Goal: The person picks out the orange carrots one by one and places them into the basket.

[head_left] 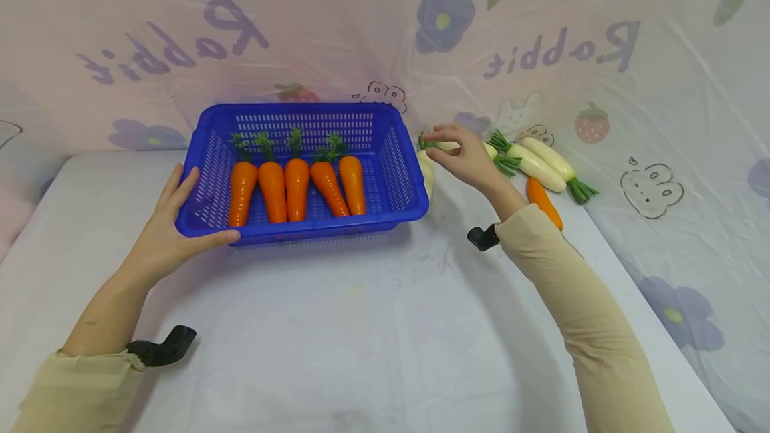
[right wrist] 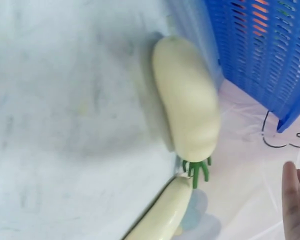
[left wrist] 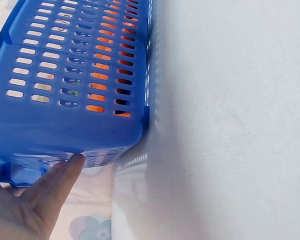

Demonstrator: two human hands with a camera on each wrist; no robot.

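Observation:
A blue plastic basket (head_left: 313,226) with slotted walls stands on the table with several orange carrots (head_left: 297,189) side by side in it, their green tops toward the back wall. My left hand (head_left: 165,236) spans its front left corner, thumb along the front rim, fingers spread against the left side; in the left wrist view a finger (left wrist: 62,182) touches the wall. My right hand (head_left: 463,156) is raised just right of the basket, thumb and index finger apart, nothing visible between them. Below it, a thick white radish (head_left: 426,172) lies beside the basket, seen whole in the right wrist view.
Several more white radishes (head_left: 535,167) with green stems lie at the back right of the white table (head_left: 337,333). One loose carrot (head_left: 544,203) is in front of them. A printed curtain (head_left: 337,32) hangs behind the table and along the right side.

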